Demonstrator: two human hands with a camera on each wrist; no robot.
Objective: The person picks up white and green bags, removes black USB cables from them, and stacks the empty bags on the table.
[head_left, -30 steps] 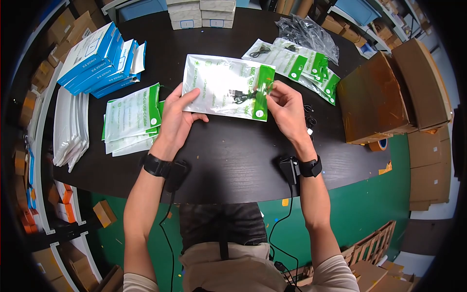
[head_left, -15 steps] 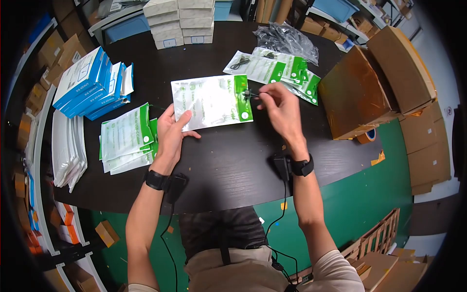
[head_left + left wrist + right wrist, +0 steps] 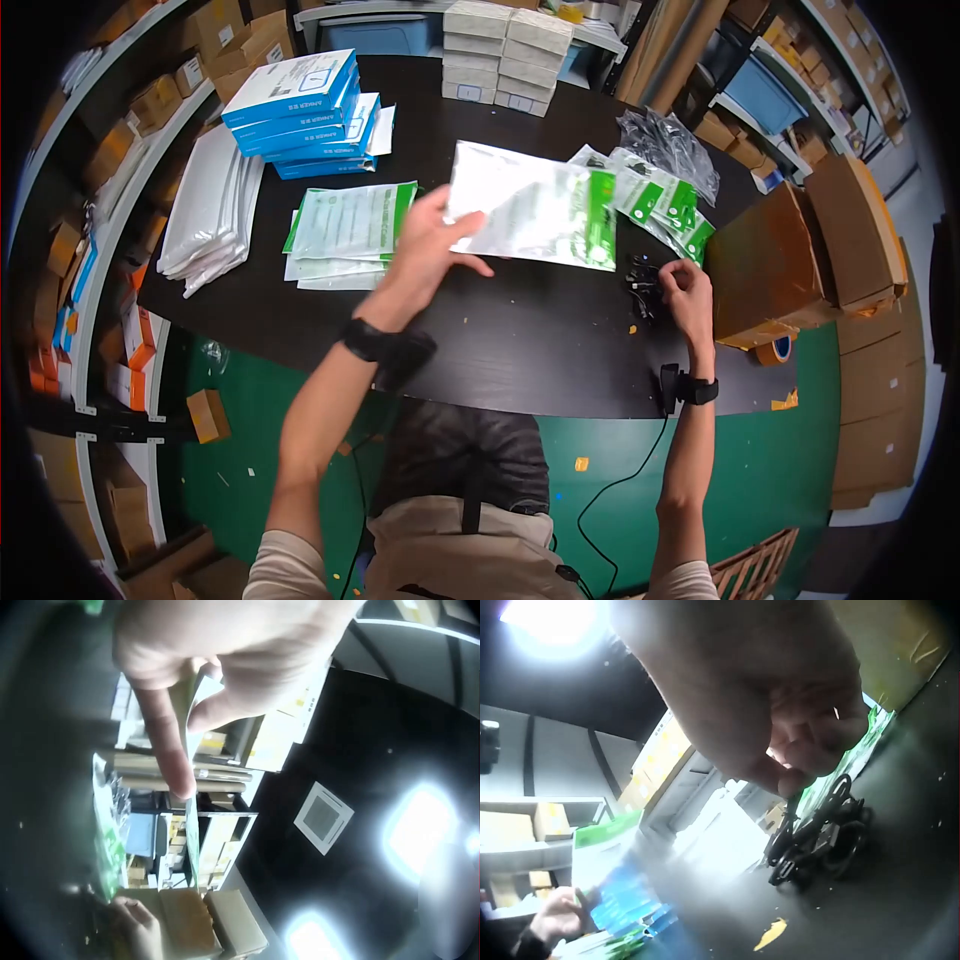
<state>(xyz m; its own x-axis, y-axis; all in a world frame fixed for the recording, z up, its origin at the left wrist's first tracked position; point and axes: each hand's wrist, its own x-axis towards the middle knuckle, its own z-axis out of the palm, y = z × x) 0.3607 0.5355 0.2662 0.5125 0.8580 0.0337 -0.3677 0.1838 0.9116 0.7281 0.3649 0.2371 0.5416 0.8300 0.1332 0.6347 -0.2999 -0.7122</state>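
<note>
The left hand point(image 3: 425, 245) pinches the left end of a white-and-green plastic pouch point(image 3: 530, 205) between thumb and fingers, above the dark table. Seen edge-on in the left wrist view, the pouch point(image 3: 193, 832) hangs from the left hand point(image 3: 225, 667). Beside the cardboard box, the right hand point(image 3: 690, 300) is at a small group of black cables point(image 3: 640, 288). In the right wrist view, thumb and fingertips of the right hand point(image 3: 772, 697) pinch part of a black cable bundle point(image 3: 806, 851); its lower loops lie against other cables, so exact separation is unclear.
Left: stacked pouches point(image 3: 350, 225), blue-and-white boxes point(image 3: 295, 105) and white padded bags point(image 3: 212, 210). White boxes point(image 3: 500, 55) stand at the back. Rightward are more pouches point(image 3: 660, 200), clear plastic bags point(image 3: 675, 145), a cardboard box point(image 3: 770, 260) and a tape roll point(image 3: 773, 350).
The right hand has left the pouch's green end, where it held a small black cable, and moved right to the cable group. The left hand still grips the pouch. The head view has shifted.
</note>
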